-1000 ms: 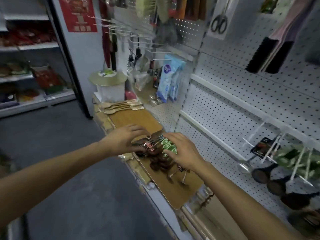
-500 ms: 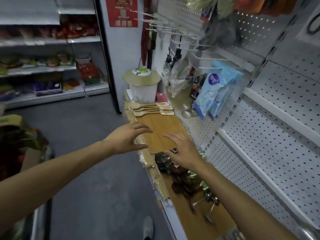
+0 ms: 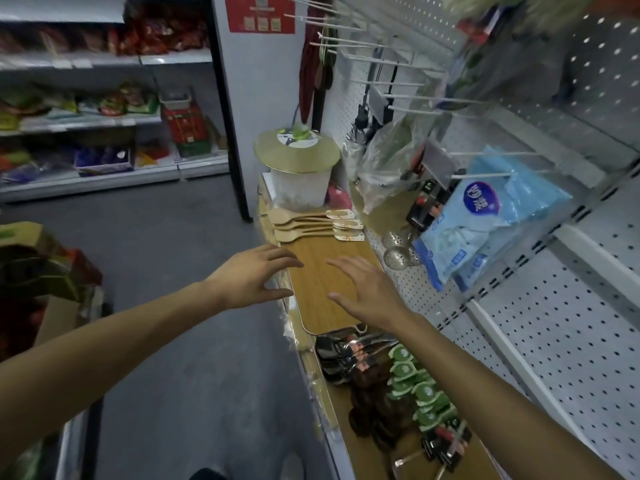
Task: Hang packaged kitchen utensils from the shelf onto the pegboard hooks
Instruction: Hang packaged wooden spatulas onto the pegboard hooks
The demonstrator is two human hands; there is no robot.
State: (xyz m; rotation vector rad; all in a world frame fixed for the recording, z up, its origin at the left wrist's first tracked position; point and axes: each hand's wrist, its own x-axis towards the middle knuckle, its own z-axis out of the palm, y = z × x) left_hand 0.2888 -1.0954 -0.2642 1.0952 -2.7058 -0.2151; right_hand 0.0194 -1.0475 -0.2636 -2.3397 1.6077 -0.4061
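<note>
A stack of wooden spatulas (image 3: 313, 224) with paper tags lies on the shelf past a bamboo cutting board (image 3: 322, 275). My left hand (image 3: 251, 278) hovers open at the board's left edge, fingers spread. My right hand (image 3: 363, 289) is open above the board's right half, holding nothing. Behind my right forearm lies a pile of dark packaged utensils with green tags (image 3: 398, 386). White pegboard hooks (image 3: 374, 60) stick out from the pegboard (image 3: 561, 323) above; several are bare.
A white tub under a round gold lid (image 3: 298, 154) stands at the shelf's far end. Blue packets (image 3: 485, 213), clear bags and metal strainers (image 3: 398, 251) hang beside it. Cardboard boxes (image 3: 38, 271) sit at the left of the grey aisle; stocked shelves line the back.
Both hands left the pile of dark packaged utensils and moved forward along the shelf, over the cutting board toward the wooden spatulas. The view has turned left and down.
</note>
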